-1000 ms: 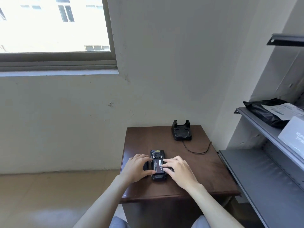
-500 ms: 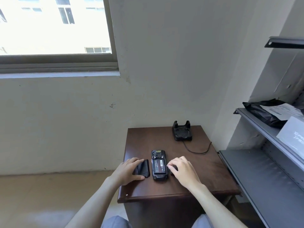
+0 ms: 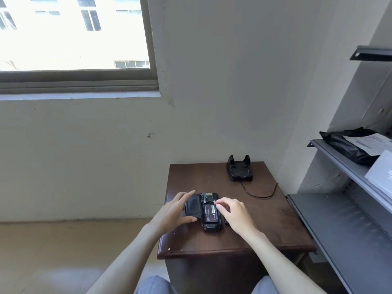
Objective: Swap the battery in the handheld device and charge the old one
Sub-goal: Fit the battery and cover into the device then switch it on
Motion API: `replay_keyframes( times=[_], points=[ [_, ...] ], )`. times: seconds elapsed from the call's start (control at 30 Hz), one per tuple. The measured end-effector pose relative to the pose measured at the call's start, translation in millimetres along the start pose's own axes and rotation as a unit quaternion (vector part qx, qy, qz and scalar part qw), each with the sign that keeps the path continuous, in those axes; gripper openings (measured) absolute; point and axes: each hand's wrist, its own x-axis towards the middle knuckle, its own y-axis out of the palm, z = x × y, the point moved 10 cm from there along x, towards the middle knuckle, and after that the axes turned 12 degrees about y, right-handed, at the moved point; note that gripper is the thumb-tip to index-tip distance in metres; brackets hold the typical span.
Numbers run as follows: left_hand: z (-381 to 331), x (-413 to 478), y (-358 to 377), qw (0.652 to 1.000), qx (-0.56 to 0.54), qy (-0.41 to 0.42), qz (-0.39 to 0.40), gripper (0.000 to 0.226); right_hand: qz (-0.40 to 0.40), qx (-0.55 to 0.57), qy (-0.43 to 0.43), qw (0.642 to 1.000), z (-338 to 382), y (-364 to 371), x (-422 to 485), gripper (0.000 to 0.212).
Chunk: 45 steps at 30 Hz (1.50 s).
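Note:
A black handheld device lies face down on the brown table, its back open and a black battery with a label seated in it. The black back cover rests just left of the device, and my left hand holds it between thumb and fingers. My right hand hovers over the device's right edge with thumb and forefinger pinched at the battery's top right corner. A dark object under my right hand is mostly hidden. A black charging cradle stands at the table's back.
A thin black cable curls from the cradle across the table's right side. Grey metal shelves stand close on the right, holding a black bag and a white box. A wall and window rise behind the table.
The back cover came off the device and moved left with my left hand. My right hand shifted from the device's right side up to the battery's top corner.

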Motion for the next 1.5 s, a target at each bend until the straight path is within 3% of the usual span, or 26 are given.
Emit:
replay_keyframes(
  times=[0.43, 0.7, 1.1, 1.5],
  points=[
    [-34, 31, 22, 0.995, -0.081, 0.03, -0.056, 0.096, 0.061, 0.089, 0.056, 0.993, -5, 10, 2, 0.056],
    [-25, 33, 31, 0.985, -0.157, -0.015, -0.074, 0.098, 0.071, 0.078, 0.056, 0.993, -11, 11, -2, 0.072],
    [-21, 28, 30, 0.974, -0.203, -0.014, -0.099, 0.085, 0.073, 0.076, 0.025, 0.994, -11, 12, -1, 0.068],
    [-19, 30, 31, 0.977, -0.204, -0.018, -0.057, 0.08, 0.085, 0.064, 0.052, 0.993, -16, 9, 11, 0.05]
  ],
)
